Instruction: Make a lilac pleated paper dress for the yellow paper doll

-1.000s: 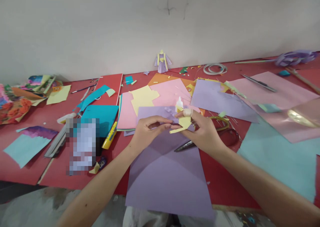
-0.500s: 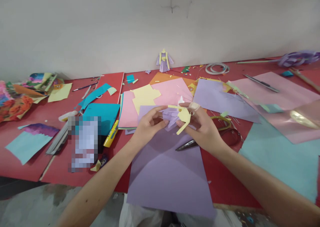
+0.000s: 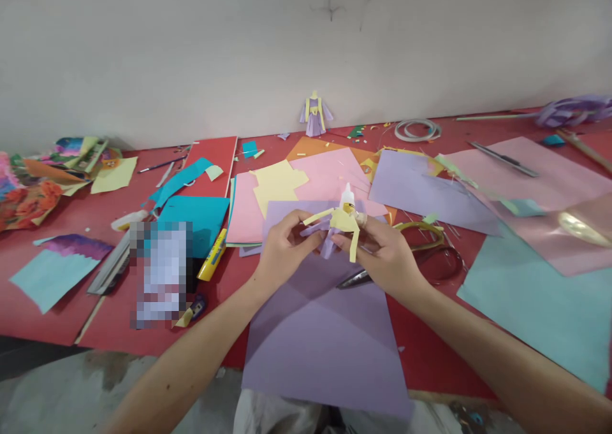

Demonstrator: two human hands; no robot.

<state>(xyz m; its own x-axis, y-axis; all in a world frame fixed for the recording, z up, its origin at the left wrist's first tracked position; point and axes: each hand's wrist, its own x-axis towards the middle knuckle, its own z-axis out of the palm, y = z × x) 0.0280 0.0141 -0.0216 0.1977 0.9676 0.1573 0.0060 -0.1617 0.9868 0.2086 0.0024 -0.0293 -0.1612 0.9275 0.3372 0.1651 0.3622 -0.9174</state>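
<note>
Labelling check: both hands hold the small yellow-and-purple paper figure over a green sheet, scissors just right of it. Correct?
Not quite. The head view shows the sheet under the hands is purple, not green. The rest holds: left hand and right hand hold the paper figure, scissors to its right.

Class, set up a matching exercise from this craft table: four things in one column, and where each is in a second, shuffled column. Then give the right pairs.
Things
1. small paper figure
2. finished paper doll
3. scissors
4. yellow glue stick

Places
A. standing against the wall at the back of the table
B. held between the left hand and the right hand
C. lying at the edge of the blue sheet, left of the hands
D. lying on the red table, just right of the right hand

Pairs: 1-B, 2-A, 3-D, 4-C
</note>
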